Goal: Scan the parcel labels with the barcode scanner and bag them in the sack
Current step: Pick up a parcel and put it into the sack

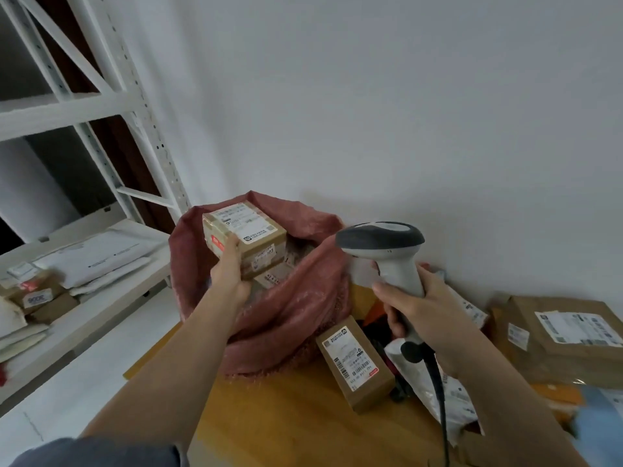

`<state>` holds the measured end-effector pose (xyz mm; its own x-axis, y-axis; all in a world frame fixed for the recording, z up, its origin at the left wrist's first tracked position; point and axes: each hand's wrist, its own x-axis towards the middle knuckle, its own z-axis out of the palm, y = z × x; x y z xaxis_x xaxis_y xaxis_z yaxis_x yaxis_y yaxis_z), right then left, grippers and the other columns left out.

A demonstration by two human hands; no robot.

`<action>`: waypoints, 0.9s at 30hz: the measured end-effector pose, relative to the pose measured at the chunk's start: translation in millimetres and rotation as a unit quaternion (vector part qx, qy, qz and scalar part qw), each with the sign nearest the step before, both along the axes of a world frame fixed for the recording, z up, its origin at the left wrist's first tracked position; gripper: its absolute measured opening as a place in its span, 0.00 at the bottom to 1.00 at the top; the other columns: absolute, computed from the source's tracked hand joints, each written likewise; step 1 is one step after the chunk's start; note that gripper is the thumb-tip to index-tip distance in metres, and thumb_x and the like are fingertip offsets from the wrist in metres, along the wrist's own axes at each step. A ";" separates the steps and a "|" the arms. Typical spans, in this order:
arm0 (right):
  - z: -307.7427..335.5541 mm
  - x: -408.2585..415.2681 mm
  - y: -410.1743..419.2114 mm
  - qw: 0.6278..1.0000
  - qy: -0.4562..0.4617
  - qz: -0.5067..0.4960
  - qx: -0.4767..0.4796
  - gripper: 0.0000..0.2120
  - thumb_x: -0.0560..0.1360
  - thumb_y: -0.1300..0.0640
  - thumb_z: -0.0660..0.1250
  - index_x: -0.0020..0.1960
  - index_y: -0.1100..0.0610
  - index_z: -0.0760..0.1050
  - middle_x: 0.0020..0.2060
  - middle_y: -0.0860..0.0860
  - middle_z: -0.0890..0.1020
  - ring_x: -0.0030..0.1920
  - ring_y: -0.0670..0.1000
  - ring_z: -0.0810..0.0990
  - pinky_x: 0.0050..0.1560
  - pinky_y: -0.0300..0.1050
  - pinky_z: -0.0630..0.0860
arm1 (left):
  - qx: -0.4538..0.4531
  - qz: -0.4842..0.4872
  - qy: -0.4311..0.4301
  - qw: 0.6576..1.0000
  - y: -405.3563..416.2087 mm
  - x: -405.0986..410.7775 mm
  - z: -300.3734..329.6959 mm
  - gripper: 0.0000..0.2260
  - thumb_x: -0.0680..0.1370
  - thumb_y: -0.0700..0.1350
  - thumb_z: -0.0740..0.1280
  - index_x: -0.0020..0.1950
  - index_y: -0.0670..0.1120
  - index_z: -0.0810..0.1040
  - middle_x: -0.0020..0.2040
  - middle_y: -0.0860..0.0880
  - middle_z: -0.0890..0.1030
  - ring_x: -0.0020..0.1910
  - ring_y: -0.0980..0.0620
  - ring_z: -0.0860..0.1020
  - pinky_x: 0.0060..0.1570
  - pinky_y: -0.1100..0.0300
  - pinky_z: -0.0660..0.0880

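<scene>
**Box at the sack mouth, scanner upright**

A labelled brown parcel [244, 232] sits tilted over the open red woven sack [286, 315], far left. The grey-and-white barcode scanner [387, 251] stands upright to its right. Another labelled box [355, 364] lies near, just beside the sack.

pink sack [286, 318], brown parcel [244, 232], grey scanner [384, 247]

Parcel sorting room or small warehouse: white metal rack [111, 96] stacked with mailers [97, 261], labelled cardboard boxes [556, 332] heaped on wooden table [303, 416], red sack [286, 315], handheld barcode scanner [387, 251].
</scene>
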<state>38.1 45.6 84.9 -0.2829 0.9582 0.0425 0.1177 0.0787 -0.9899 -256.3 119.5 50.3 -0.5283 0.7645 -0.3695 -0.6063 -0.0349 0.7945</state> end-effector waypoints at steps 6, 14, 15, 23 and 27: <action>-15.4 -22.0 25.9 0.998 -0.016 -0.061 -0.026 0.09 0.77 0.56 0.68 0.42 0.60 0.73 0.24 0.50 0.75 0.23 0.46 0.72 0.27 0.36 0.74 | -0.205 0.069 0.331 0.918 54.2 -1.8 -26.0 0.17 0.76 0.48 0.66 0.62 0.42 0.78 0.59 0.42 0.81 0.55 0.43 0.80 0.56 0.54 0.76; -36.7 -27.6 39.6 0.987 0.009 -0.142 -0.071 0.09 0.77 0.55 0.69 0.45 0.59 0.73 0.27 0.52 0.75 0.25 0.47 0.72 0.30 0.39 0.73 | 0.096 -0.013 0.476 0.874 59.5 44.4 -31.3 0.03 0.76 0.41 0.66 0.46 0.49 0.76 0.40 0.54 0.77 0.38 0.58 0.75 0.42 0.61 0.73; -38.8 -26.0 40.7 0.985 0.019 -0.153 -0.072 0.08 0.77 0.56 0.68 0.44 0.59 0.72 0.27 0.52 0.75 0.25 0.47 0.72 0.29 0.39 0.73 | 0.157 -0.035 0.517 0.841 52.2 52.9 -32.0 0.03 0.74 0.40 0.64 0.45 0.48 0.77 0.38 0.56 0.76 0.36 0.59 0.75 0.39 0.66 0.72; -56.8 2.4 36.0 0.978 0.019 -0.192 -0.072 0.06 0.78 0.58 0.68 0.43 0.57 0.73 0.28 0.54 0.75 0.26 0.49 0.71 0.31 0.42 0.72 | 0.101 -0.435 0.653 0.612 16.0 116.9 -133.2 0.08 0.79 0.46 0.64 0.57 0.51 0.78 0.46 0.57 0.79 0.42 0.59 0.77 0.40 0.60 0.74; -75.4 22.0 27.1 0.980 -0.004 -0.180 -0.090 0.07 0.78 0.57 0.68 0.42 0.56 0.73 0.27 0.53 0.75 0.26 0.49 0.72 0.30 0.39 0.73 | -0.069 -0.549 0.678 0.484 15.7 126.3 -198.9 0.25 0.83 0.46 0.57 0.79 0.54 0.55 0.80 0.55 0.53 0.77 0.47 0.57 0.73 0.50 0.59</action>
<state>60.1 72.8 9.5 0.0755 0.9878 -0.1363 0.1143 -0.1443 -0.9829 -130.0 135.2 -148.6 0.3402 0.8770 -0.3392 0.8824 -0.1731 0.4375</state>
